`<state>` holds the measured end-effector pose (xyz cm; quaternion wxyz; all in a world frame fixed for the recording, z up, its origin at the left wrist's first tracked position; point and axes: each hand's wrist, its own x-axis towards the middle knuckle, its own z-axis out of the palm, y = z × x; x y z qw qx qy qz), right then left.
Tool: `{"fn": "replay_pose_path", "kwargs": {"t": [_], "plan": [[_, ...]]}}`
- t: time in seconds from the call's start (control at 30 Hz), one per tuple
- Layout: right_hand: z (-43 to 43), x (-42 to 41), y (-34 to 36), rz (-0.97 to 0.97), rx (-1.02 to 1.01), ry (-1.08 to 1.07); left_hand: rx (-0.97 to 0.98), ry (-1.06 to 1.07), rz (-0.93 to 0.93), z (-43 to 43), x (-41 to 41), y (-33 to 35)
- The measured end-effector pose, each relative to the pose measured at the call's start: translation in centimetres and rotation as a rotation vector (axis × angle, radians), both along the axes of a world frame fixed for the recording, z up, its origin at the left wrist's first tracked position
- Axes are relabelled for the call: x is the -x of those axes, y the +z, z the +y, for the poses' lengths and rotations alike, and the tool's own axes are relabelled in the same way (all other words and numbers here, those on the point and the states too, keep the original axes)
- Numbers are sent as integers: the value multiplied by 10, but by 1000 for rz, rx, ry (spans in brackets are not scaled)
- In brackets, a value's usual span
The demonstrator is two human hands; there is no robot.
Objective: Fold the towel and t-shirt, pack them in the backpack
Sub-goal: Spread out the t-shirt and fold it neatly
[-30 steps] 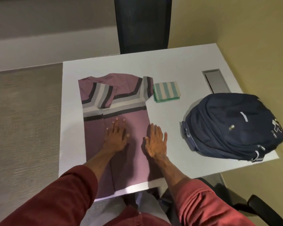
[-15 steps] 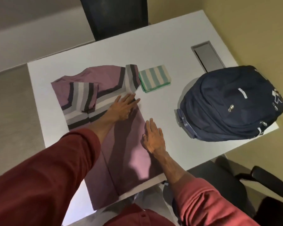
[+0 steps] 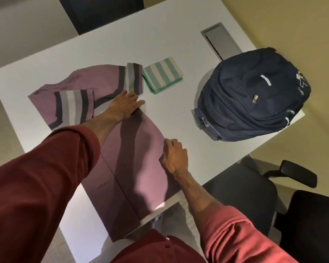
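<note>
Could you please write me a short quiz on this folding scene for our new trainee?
1. True or false: the folded green-and-cream striped towel is already inside the navy fabric backpack.
2. The left hand rests flat on: A) the purple striped t-shirt; B) the backpack; C) the towel.
3. Which item hangs over the near edge of the white table?
Key: 1 false, the towel lies on the table between t-shirt and backpack; 2 A; 3 the t-shirt.
</note>
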<state>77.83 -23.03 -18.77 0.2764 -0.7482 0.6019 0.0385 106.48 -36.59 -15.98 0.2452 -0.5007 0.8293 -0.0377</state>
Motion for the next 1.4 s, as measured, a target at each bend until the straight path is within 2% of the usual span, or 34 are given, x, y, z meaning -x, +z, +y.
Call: {"fn": "replay_pose_path", "kwargs": {"t": [0.23, 0.43, 0.6, 0.8, 0.97, 1.03, 1.17, 1.23, 1.4], "plan": [[26, 15, 8, -7, -67, -30, 108, 4, -95, 11, -17, 27], [51, 2, 23, -152, -101, 109, 407, 29, 117, 33, -55, 29], [75, -21, 32, -271, -185, 215, 547, 112, 172, 63, -81, 19], [105, -57, 18, -345, -201, 303, 465, 261, 62, 94, -105, -1], [119, -73, 7, -250, -168, 396, 177, 401, -62, 111, -111, 2], [123, -76, 1, -193, -150, 420, 157, 441, -23, 117, -112, -3], [124, -78, 0, -164, -208, 431, 250, 578, 201, 129, -105, -16], [126, -79, 4, -141, -222, 446, 247, 602, 203, 134, -105, -23], [129, -86, -3, -206, -236, 533, 97, 671, 226, 149, -99, -29]]}}
